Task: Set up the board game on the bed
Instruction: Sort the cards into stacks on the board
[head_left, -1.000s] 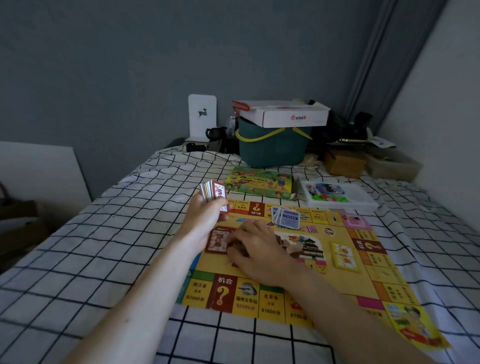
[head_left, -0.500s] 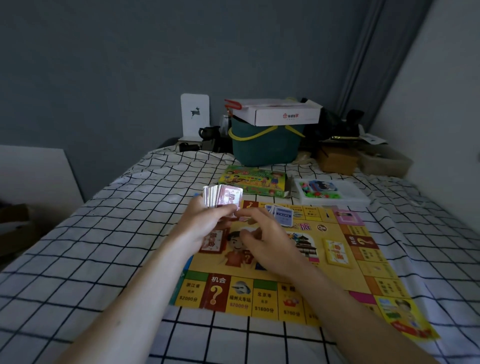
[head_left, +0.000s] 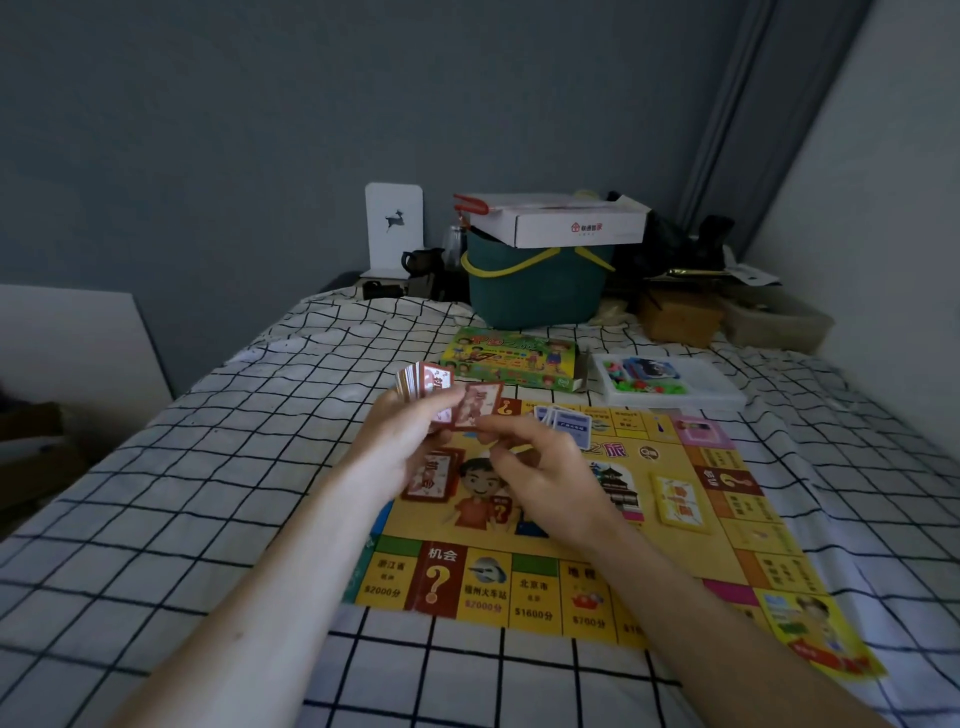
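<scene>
Cards fill our left hand (head_left: 400, 447), which grips a fanned deck of red-backed cards (head_left: 418, 379) raised above the game board (head_left: 582, 525). Our right hand (head_left: 550, 478) pinches a single red card (head_left: 475, 405) at the front of that deck, thumb and forefinger closed on its lower edge, the other fingers loosely curled. We see the board lying flat on the checked bedsheet (head_left: 208, 493), yellow with coloured squares along its edges. On it, a small pile of red cards (head_left: 434, 475) rests just below our left hand, a pile of blue-backed cards (head_left: 563, 423) sits near the far edge, and a yellow card stack (head_left: 680, 504) lies to the right. Beyond the board we find the colourful game box (head_left: 511, 358) and, beside it, a white tray of pieces (head_left: 665, 376). A teal basket (head_left: 540, 286) carrying a white carton (head_left: 558, 221) stands at the head of the bed.
</scene>
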